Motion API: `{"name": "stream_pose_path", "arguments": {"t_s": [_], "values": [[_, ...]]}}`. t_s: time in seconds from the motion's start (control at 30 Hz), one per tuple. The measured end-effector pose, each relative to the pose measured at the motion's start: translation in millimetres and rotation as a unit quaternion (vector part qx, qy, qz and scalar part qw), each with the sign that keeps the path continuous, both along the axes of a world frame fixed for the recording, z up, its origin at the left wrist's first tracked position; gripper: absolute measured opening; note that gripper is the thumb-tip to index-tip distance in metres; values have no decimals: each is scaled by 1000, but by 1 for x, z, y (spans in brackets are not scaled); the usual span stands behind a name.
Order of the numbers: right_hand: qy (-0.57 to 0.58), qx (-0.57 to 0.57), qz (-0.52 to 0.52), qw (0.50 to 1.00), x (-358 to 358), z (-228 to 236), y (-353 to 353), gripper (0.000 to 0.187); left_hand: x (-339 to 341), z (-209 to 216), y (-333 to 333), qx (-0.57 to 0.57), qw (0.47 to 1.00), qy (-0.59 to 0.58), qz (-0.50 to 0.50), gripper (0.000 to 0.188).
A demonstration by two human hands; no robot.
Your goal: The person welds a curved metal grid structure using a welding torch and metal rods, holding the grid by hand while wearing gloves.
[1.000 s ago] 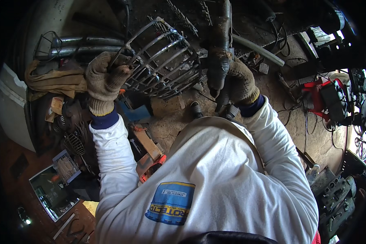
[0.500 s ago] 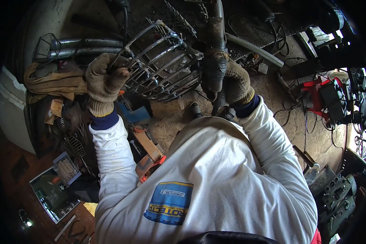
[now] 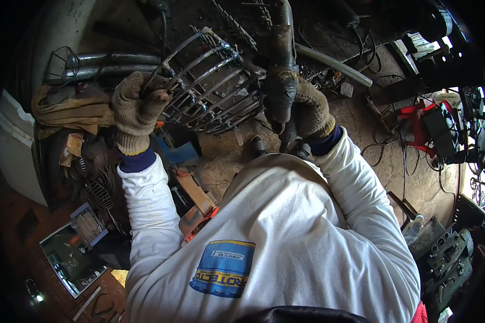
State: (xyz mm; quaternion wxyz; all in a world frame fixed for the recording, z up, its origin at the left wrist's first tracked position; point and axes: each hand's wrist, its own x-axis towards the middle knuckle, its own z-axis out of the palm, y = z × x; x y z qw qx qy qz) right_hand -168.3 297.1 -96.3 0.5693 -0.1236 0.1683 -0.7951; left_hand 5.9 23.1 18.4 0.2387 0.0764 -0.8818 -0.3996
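My left hand [image 3: 140, 107], in a tan knitted glove, is closed at the left edge of a cage of welded metal bars [image 3: 213, 81], its thumb and fingers curled around the bars there. The cage is tilted, with bright weld spots along its crossing bars. To the cage's right stands a thick metal pipe [image 3: 281, 48] whose lower end is wrapped in dark tape. My right hand [image 3: 311, 110], gloved the same way, curls against the taped part from the right. That pipe hides some of its fingers. A ribbed dark piece hangs below the taped end.
Two shiny metal tubes [image 3: 113, 63] and a brown cloth [image 3: 73, 107] lie at left. A light bar [image 3: 334, 65] slants across the right side of the dark bench. A red chair [image 3: 417, 126] stands far right, with loose cables [image 3: 382, 145] on the floor.
The cage and taped pipe appear slightly further left in the picture, along with some of the surroundings. Both hands keep nearly the same pose and hold.
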Motion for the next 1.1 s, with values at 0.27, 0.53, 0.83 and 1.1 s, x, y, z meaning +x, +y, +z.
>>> {"name": "stream_pose_path", "arguments": {"t_s": [0.27, 0.53, 0.83, 1.1], "values": [[125, 97, -179, 971, 8, 3, 20, 43, -4, 0, 7, 267, 963, 16, -28, 19], [399, 208, -217, 866, 22, -14, 85, 60, -17, 14, 23, 78, 996, -36, -4, 17], [616, 279, -212, 706, 34, -28, 93, 61, -39, 36, 71, -218, 967, -101, 88, 33], [610, 285, -183, 717, 34, -41, 89, 60, -41, 37, 88, -269, 956, -86, 82, 32]]}}
